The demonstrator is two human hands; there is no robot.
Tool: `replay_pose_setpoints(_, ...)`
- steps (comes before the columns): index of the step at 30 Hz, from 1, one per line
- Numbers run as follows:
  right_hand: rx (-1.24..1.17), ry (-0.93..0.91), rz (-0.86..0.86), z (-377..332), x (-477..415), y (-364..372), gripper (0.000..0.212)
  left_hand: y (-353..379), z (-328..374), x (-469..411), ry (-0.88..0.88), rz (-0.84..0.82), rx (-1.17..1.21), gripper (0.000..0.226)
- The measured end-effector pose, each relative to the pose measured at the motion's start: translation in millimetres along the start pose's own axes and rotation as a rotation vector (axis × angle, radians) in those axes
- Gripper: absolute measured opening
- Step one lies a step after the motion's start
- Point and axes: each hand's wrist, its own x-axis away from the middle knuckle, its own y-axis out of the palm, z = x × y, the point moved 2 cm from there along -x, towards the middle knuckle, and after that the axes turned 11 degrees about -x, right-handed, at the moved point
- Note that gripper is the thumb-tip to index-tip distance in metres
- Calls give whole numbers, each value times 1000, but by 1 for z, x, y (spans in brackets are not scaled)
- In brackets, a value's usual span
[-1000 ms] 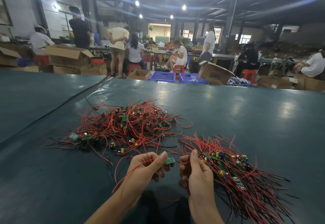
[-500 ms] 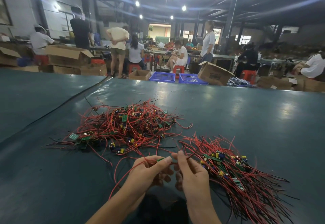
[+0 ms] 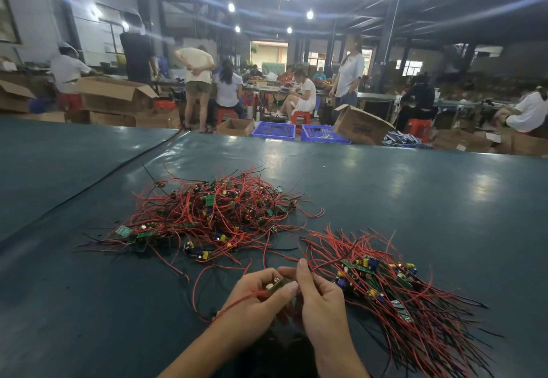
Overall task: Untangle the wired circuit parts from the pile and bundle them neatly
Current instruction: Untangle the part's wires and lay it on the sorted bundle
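**One part pinched in both hands, wire not yet clear**

Left hand (image 3: 261, 300) is curled, thumb and fingertips pinching a small part (image 3: 278, 284). Right hand (image 3: 320, 306) meets it from 3 o'clock with thumb up and fingers curled, pinching the same part at its far end. The exact contact is hidden behind the fingers. Both hands sit low centre over the table (image 3: 415, 188).

The part's red wire (image 3: 195, 285) runs back over the left wrist, then loops out toward 9 o'clock on the table. The loop's far end lies near the pile's (image 3: 219, 214) stray leads. I can't tell if it's snagged.

The pile is at 11 o'clock from the hands, a messy mound of red and black leads going every way. The bundle (image 3: 400, 297) is at 3 o'clock, just beside the right hand, with boards at the near end and leads fanned toward 5 o'clock.

Step, as I judge it: clear this one part, then add it to the bundle.

Doing it well:
- Hold the board, not the components.
- Slide the free hand along the wire to straighten it, and don't yank.
- If the loop catches on the pile, lift it and shake it loose.
- Lay the board among the other boards, with the wire toward 5 o'clock like the rest.
- Risk: dragging extra leads out of the pile across the gap.
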Motion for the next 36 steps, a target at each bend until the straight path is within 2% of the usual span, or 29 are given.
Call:
replay_pose_setpoints(4,-36,2,-35,0,1,1,41,-1,3,-1,87,33,47,15)
replay_pose_setpoints(8,-69,-16,-35,-1,-2,-1,42,-2,7,-2,89,81,115,28)
replay_pose_setpoints(12,-93,-40,46,0,-10,-10,37,0,12,-2,58,72,185,36)
replay_pose_setpoints(16,-266,-43,169,-4,-21,-28,38,-6,16,-1,22,101,204,38)
replay_pose_setpoints(21,-334,-69,215,-5,-25,-36,38,-4,18,1,9,58,183,37)
replay_pose_setpoints(26,-264,-100,215,0,-18,-29,34,-3,12,0,-40,97,93,33)
replay_pose_setpoints(28,-145,-85,160,6,-13,-19,27,-5,8,-2,-57,157,43,23)
replay_pose_setpoints(30,-45,-94,85,14,-7,-5,24,-7,5,-3,-47,202,0,23)
replay_pose_setpoints(32,-47,-96,61,18,-4,4,25,-7,4,-3,-57,188,3,28)
replay_pose_setpoints(36,-79,-58,118,19,-6,1,25,-7,4,-1,-31,98,-28,30)
